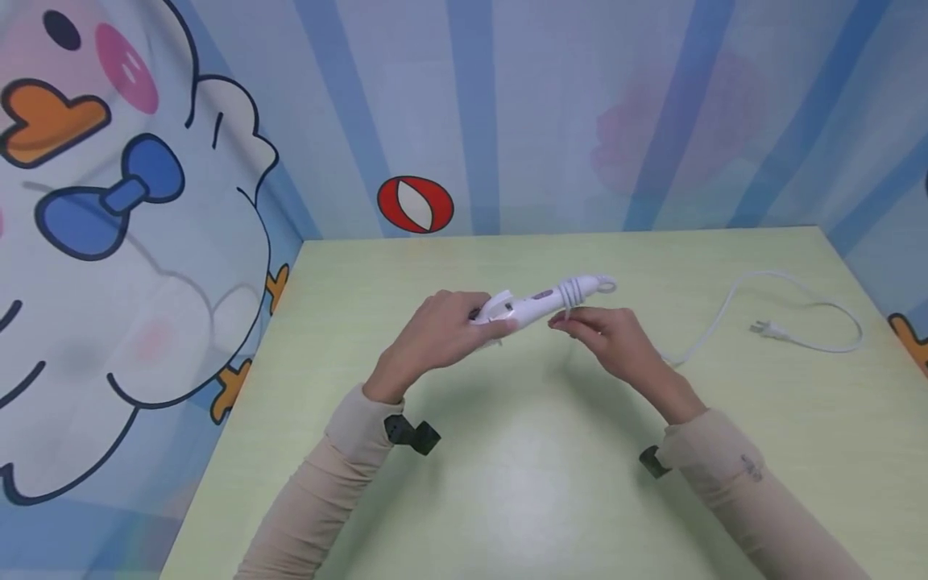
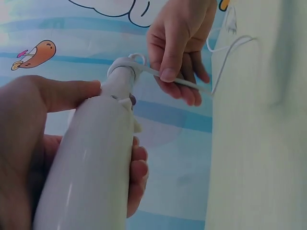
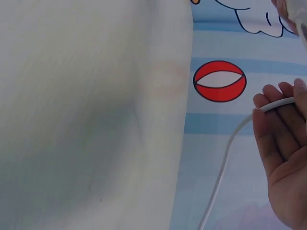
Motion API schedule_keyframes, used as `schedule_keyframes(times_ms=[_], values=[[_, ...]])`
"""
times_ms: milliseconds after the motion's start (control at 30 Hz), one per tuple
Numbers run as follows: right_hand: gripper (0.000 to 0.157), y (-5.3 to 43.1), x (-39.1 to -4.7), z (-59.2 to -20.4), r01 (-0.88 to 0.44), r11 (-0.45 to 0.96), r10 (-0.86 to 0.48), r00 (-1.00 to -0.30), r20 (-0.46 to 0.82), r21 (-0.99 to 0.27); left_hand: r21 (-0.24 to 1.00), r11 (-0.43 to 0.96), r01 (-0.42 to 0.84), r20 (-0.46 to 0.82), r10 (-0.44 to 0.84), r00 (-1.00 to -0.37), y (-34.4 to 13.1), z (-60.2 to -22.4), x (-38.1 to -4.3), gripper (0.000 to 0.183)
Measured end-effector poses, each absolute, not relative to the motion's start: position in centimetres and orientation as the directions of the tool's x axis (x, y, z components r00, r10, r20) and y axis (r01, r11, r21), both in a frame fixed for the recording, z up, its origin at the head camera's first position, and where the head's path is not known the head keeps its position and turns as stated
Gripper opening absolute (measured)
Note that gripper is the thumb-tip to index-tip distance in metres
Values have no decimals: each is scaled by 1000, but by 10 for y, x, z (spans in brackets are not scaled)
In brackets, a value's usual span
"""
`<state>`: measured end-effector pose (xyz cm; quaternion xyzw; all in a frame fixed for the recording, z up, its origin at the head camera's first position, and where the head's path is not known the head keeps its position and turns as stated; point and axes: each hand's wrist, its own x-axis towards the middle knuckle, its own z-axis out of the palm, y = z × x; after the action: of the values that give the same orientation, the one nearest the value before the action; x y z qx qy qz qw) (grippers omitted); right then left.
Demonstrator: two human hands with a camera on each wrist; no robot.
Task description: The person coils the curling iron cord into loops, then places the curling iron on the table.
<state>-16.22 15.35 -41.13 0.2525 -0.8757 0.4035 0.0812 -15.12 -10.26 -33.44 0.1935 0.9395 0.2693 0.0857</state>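
Note:
My left hand [image 1: 445,326] grips a white curling iron [image 1: 532,308] above the table, its handle end pointing to the right and slightly away. In the left wrist view the thick white body [image 2: 91,158] lies between thumb and fingers. Several turns of the white power cord [image 1: 571,292] circle the handle's end. Just below those turns, my right hand [image 1: 612,340] pinches the cord between thumb and fingers. The right wrist view shows the cord [image 3: 227,158] running over the fingers and hanging down from them.
On the right of the pale green table [image 1: 522,499], the rest of the cord lies in a loose curve ending in a two-pin plug [image 1: 772,329]. A cartoon-printed backdrop [image 1: 544,121] stands behind the table and at its sides.

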Motion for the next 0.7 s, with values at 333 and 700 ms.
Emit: schedule_keyframes(times_ms=[333, 700], values=[[14, 168, -173, -413, -614, 581, -363, -783, 506, -534, 570, 690, 447, -31, 561, -827, -109, -330, -151, 29], [39, 180, -174, -404, -741, 525, -522, -668, 530, -418, 487, 687, 540, -71, 647, -759, -112, -323, -144, 29]])
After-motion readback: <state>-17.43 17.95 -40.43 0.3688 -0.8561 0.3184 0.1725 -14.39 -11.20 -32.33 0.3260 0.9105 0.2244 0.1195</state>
